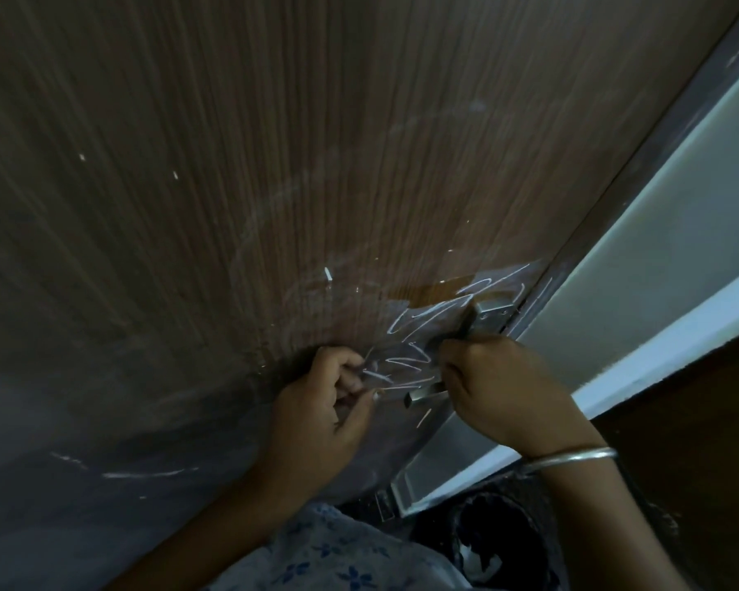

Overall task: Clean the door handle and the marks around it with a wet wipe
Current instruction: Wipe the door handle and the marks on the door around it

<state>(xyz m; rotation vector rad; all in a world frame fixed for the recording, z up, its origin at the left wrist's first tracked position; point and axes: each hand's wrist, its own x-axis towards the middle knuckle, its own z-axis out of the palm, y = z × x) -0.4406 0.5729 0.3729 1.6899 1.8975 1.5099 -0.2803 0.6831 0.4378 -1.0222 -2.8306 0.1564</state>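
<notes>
A brown wood-grain door (274, 164) fills the view. White scribbled marks (419, 330) cover it just left of the metal door handle (423, 396), whose plate (491, 313) sits by the door's edge. My right hand (500, 390), with a metal bangle on the wrist, is wrapped around the handle's lever; only the lever's end sticks out. My left hand (329, 403) rests against the door beside the marks with its fingers curled closed. No wet wipe shows in either hand.
A pale door frame and wall (658, 232) run along the right. Fainter chalky smears and arcs (146, 473) spread over the lower door. Below are a metal strip (440, 462), a dark round object (495, 543) and my floral clothing (338, 560).
</notes>
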